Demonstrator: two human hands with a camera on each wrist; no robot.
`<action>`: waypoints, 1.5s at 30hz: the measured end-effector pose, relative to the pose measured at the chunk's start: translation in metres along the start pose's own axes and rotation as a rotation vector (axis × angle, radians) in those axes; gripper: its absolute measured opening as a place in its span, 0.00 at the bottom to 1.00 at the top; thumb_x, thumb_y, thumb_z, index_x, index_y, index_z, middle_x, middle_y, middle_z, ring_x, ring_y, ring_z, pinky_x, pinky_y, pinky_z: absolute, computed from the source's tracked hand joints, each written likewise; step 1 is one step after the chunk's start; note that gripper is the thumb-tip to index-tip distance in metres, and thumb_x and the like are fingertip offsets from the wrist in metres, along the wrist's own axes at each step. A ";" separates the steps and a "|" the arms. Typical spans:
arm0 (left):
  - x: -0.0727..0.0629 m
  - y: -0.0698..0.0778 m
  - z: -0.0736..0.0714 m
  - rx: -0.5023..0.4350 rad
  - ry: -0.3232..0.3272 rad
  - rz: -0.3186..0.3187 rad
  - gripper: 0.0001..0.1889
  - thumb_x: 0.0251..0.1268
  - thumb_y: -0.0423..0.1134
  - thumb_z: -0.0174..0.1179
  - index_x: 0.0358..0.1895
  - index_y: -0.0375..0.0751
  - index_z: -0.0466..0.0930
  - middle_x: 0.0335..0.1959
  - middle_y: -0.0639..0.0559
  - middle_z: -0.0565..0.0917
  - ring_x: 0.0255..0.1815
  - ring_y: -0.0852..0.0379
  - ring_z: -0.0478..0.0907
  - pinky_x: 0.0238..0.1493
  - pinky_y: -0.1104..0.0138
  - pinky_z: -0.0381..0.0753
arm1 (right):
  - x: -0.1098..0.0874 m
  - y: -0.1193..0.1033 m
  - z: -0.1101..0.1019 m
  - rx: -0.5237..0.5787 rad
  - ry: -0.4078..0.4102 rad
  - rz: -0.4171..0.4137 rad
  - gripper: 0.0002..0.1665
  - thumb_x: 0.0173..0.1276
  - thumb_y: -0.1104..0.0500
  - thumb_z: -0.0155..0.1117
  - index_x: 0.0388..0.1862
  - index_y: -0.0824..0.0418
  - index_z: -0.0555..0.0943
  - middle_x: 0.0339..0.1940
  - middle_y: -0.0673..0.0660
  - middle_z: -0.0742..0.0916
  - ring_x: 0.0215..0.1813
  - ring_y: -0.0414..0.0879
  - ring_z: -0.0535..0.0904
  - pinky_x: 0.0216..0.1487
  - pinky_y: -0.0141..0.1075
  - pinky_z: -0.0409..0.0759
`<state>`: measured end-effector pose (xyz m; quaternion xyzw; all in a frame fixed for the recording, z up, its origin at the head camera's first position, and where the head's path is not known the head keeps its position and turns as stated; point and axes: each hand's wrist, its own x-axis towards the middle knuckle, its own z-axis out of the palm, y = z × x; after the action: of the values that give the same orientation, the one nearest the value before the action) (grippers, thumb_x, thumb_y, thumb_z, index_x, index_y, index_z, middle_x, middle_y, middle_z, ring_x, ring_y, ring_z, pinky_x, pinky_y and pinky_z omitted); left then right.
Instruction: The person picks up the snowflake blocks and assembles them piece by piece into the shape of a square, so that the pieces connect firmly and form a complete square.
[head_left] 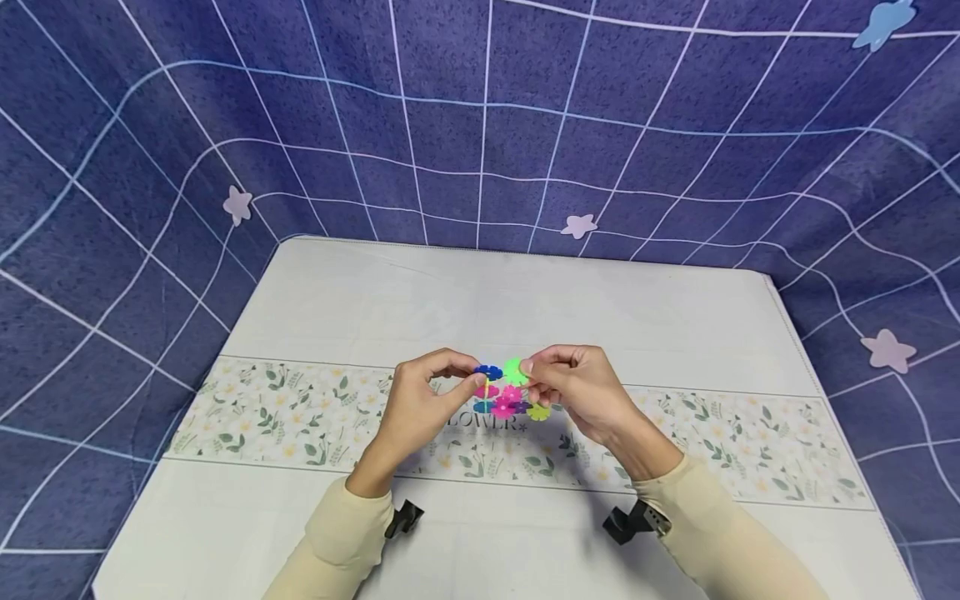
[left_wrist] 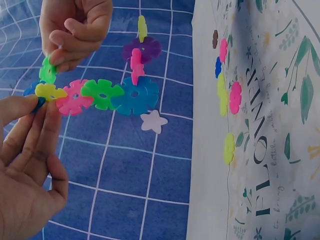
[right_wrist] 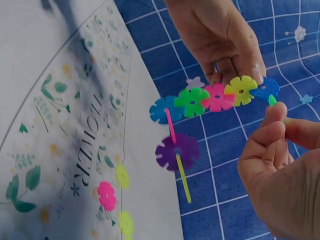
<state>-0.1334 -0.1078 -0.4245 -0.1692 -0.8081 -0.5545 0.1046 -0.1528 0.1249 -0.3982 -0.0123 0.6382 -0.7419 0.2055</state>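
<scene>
A chain of notched, flower-shaped plastic discs hangs between both hands above the table. In the right wrist view it runs from a dark blue disc [right_wrist: 266, 89] through yellow [right_wrist: 241, 91], pink [right_wrist: 218, 97] and green [right_wrist: 192, 102] to a lighter blue disc [right_wrist: 164, 110]. From there a pink disc [right_wrist: 170, 125], a purple disc [right_wrist: 187, 148] and another yellow disc [right_wrist: 184, 180] branch downward. My left hand [head_left: 429, 402] pinches the chain at its dark blue end. Thumb and finger of my right hand [head_left: 583, 390] pinch a bright green disc [left_wrist: 48, 70], its edge against the dark blue disc.
Loose discs lie on the white table [head_left: 480, 292], among them a pink one [left_wrist: 235, 98], a yellow one [left_wrist: 229, 148] and a brown one [left_wrist: 215, 39]. A floral band with lettering crosses the table. Behind hangs a blue gridded curtain [head_left: 450, 125].
</scene>
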 end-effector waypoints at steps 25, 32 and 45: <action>0.004 -0.001 0.013 0.067 0.090 0.107 0.03 0.58 0.35 0.77 0.33 0.43 0.91 0.33 0.53 0.92 0.35 0.58 0.87 0.41 0.67 0.81 | -0.003 0.013 0.021 0.137 0.195 -0.011 0.02 0.74 0.69 0.61 0.39 0.69 0.79 0.26 0.51 0.90 0.23 0.40 0.82 0.26 0.27 0.79; 0.005 -0.002 0.008 0.130 -0.020 0.118 0.11 0.58 0.36 0.76 0.43 0.46 0.88 0.34 0.56 0.88 0.36 0.61 0.83 0.41 0.65 0.78 | -0.003 0.017 0.022 0.173 0.180 0.022 0.07 0.73 0.67 0.64 0.33 0.63 0.82 0.25 0.52 0.88 0.23 0.41 0.78 0.26 0.28 0.76; 0.007 0.002 0.012 0.307 -0.011 0.174 0.18 0.45 0.45 0.84 0.41 0.44 0.92 0.30 0.56 0.85 0.30 0.61 0.74 0.38 0.65 0.71 | 0.001 0.021 0.025 0.138 0.170 0.041 0.07 0.72 0.66 0.65 0.32 0.62 0.85 0.22 0.51 0.87 0.23 0.41 0.80 0.28 0.30 0.76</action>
<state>-0.1388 -0.0943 -0.4242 -0.2237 -0.8662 -0.4123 0.1723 -0.1405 0.0988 -0.4134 0.0780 0.6009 -0.7780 0.1660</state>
